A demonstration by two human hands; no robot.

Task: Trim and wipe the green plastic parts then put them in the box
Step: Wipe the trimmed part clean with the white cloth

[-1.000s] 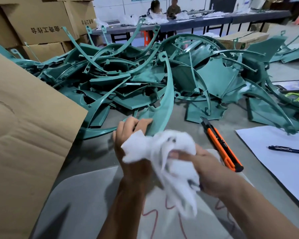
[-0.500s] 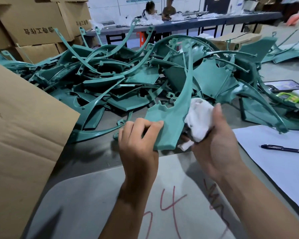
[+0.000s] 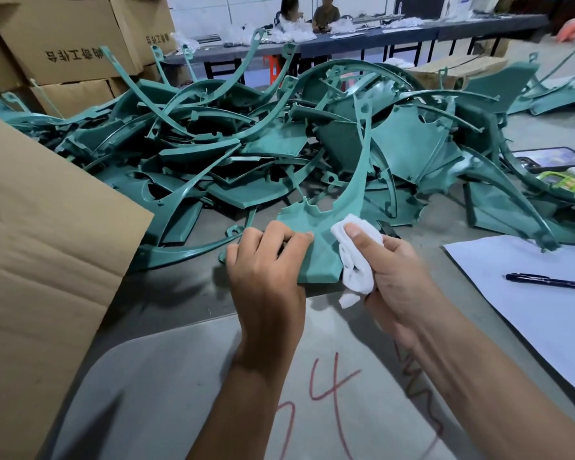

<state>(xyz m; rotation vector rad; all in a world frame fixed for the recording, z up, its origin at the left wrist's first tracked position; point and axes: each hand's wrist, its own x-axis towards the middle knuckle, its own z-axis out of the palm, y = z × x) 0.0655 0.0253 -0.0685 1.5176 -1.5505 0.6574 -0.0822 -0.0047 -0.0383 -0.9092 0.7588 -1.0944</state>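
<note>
A long curved green plastic part [image 3: 322,250] stands nearly upright over the table, its thin end rising in front of the heap. My left hand [image 3: 266,260] grips its broad lower end from the left, fingers curled over the front face. My right hand [image 3: 389,267] holds a crumpled white cloth [image 3: 356,257] and presses it with the thumb against the part's right edge. A big heap of green plastic parts [image 3: 233,154] covers the table behind. The brown cardboard box flap [image 3: 44,260] rises at the left.
A grey board [image 3: 186,386] with red marks lies under my forearms. White paper [image 3: 528,293] with a black pen [image 3: 548,282] lies at the right. A phone [image 3: 551,159] and a green object [image 3: 560,182] sit farther right. Stacked cartons [image 3: 63,44] stand behind; two people sit at a far table.
The part has been turned from edge-on to face me. The cloth slid from low on the part, up its right side, then back down to the wide end. The orange knife is out of sight.
</note>
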